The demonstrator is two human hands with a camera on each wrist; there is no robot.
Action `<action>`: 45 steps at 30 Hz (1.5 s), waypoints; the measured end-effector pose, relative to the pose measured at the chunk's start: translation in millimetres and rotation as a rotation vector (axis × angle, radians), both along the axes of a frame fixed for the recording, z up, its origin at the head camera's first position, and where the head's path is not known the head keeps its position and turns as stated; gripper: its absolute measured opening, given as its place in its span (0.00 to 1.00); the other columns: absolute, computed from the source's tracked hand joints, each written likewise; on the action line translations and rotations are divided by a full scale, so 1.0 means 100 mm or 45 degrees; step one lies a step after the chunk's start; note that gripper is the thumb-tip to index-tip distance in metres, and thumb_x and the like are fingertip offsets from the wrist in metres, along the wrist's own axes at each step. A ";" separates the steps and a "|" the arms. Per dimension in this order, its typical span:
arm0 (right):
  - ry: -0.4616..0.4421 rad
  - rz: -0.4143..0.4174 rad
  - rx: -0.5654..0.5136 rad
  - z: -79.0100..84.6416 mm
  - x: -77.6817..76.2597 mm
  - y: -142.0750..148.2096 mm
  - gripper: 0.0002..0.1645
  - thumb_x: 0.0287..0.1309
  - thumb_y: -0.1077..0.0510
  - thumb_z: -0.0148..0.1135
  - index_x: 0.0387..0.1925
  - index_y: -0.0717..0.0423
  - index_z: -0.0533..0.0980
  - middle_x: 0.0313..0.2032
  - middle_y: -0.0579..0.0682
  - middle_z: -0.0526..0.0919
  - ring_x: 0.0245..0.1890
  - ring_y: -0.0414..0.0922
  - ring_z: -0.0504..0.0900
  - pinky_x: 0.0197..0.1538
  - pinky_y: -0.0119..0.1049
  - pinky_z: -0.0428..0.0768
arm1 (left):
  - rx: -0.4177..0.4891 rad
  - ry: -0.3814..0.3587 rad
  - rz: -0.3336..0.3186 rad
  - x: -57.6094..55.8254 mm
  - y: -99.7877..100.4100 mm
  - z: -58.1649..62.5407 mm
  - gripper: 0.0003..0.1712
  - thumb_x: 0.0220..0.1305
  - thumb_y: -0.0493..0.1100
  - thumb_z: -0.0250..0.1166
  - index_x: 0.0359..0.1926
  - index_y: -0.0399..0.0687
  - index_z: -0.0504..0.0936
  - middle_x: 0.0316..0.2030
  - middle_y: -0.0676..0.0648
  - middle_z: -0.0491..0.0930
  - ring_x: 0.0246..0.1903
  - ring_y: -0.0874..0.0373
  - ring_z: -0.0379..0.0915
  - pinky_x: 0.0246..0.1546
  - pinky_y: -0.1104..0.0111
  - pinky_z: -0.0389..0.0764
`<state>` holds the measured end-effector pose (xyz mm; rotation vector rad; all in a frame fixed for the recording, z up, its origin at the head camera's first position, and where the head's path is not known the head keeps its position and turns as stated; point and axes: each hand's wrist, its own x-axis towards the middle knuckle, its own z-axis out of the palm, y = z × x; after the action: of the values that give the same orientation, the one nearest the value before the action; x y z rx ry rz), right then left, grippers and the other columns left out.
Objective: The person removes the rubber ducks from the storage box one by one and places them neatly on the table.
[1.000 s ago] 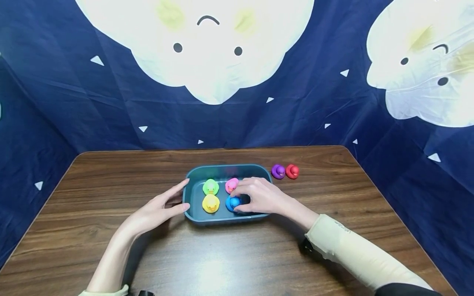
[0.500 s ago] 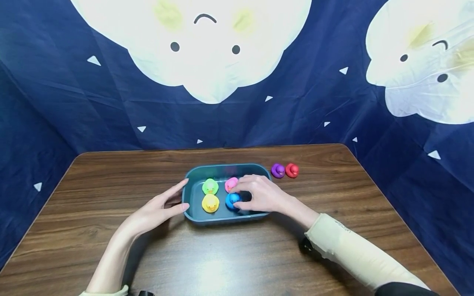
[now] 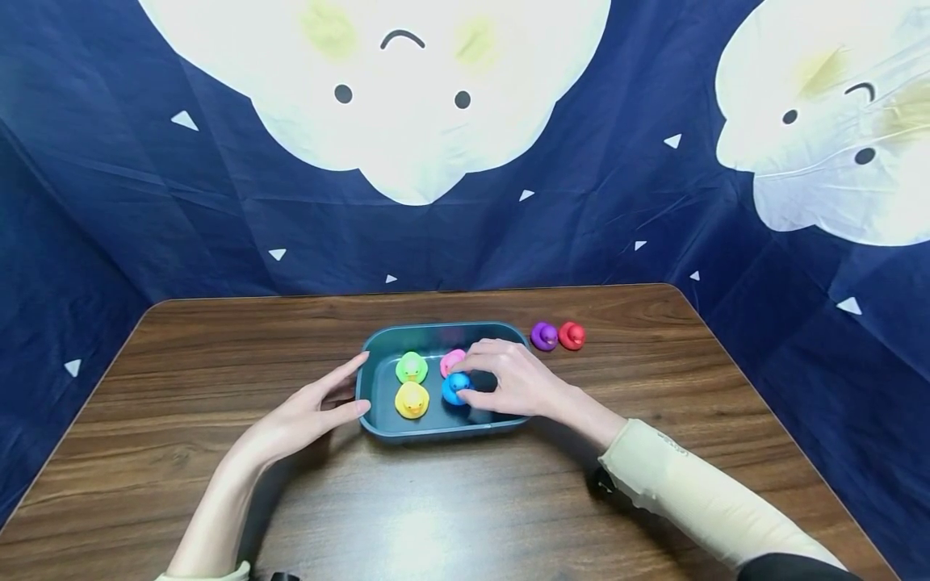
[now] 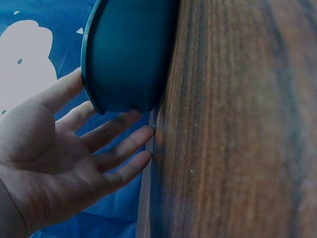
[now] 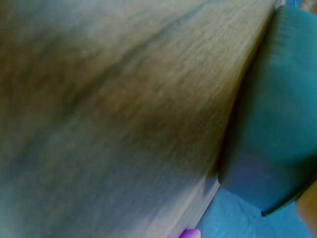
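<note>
A teal rectangular bin (image 3: 443, 430) stands on the wooden table. My left hand (image 3: 305, 415) touches its left end, thumb and a finger at the rim; the left wrist view shows the hand (image 4: 64, 144) with fingers spread against the bin's end wall (image 4: 131, 54). Reaching over the right side, my right hand (image 3: 512, 379) pinches a blue rubber duck (image 3: 455, 388) between thumb and fingers. Behind it is a pink duck (image 3: 450, 362), partly covered by the fingers. On the bin's left side, a green duck (image 3: 411, 368) sits behind a yellow duck (image 3: 412, 400).
A purple duck (image 3: 544, 336) and a red duck (image 3: 571, 336) sit side by side on the table (image 3: 291, 500), just right of the bin's back corner. Dark blue cloth (image 3: 218, 226) with cloud prints hangs behind the table and along its sides.
The blue duck has shifted slightly back, nearer the pink one, with my right fingers at it. My left hand has stayed at the bin's end.
</note>
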<state>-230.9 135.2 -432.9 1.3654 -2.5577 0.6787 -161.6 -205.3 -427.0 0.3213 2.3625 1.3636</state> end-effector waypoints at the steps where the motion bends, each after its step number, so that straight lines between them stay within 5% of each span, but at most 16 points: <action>1: 0.008 0.004 -0.011 0.00 0.00 0.00 0.18 0.60 0.44 0.70 0.50 0.44 0.87 0.42 0.38 0.88 0.43 0.38 0.82 0.48 0.31 0.81 | 0.000 0.001 0.000 0.00 0.00 0.00 0.45 0.75 0.57 0.61 0.83 0.61 0.47 0.79 0.36 0.58 0.76 0.37 0.59 0.71 0.45 0.69; 19: 0.076 0.007 -0.069 0.10 -0.01 0.06 0.16 0.60 0.47 0.71 0.47 0.46 0.88 0.41 0.41 0.89 0.44 0.39 0.83 0.49 0.33 0.83 | 0.000 0.005 -0.002 0.01 0.01 0.00 0.45 0.75 0.56 0.61 0.83 0.59 0.47 0.79 0.37 0.58 0.76 0.37 0.60 0.70 0.46 0.70; 28: -0.011 -0.063 -0.091 0.17 -0.01 0.16 0.18 0.59 0.47 0.72 0.50 0.45 0.87 0.41 0.40 0.88 0.42 0.40 0.83 0.45 0.31 0.83 | -0.002 0.016 -0.008 0.01 0.00 -0.01 0.46 0.75 0.56 0.61 0.83 0.59 0.48 0.78 0.36 0.58 0.76 0.37 0.61 0.70 0.46 0.69; 39: -0.034 -0.105 -0.112 0.26 -0.04 0.33 0.18 0.59 0.50 0.73 0.51 0.47 0.87 0.42 0.44 0.88 0.43 0.48 0.85 0.45 0.43 0.87 | -0.004 0.002 -0.003 0.00 0.00 0.00 0.45 0.75 0.56 0.61 0.83 0.59 0.47 0.79 0.36 0.56 0.76 0.37 0.59 0.70 0.45 0.69; 45: 0.067 -0.127 -0.134 0.32 -0.05 0.47 0.16 0.60 0.50 0.73 0.50 0.46 0.86 0.40 0.41 0.86 0.34 0.42 0.81 0.33 0.31 0.78 | -0.004 -0.001 -0.006 -0.01 0.01 0.01 0.46 0.75 0.56 0.61 0.83 0.59 0.47 0.79 0.36 0.58 0.76 0.37 0.60 0.71 0.45 0.69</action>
<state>-236.2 181.8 -400.5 1.1984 -2.4915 0.7377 -162.2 -203.9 -426.0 0.3249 2.3616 1.3572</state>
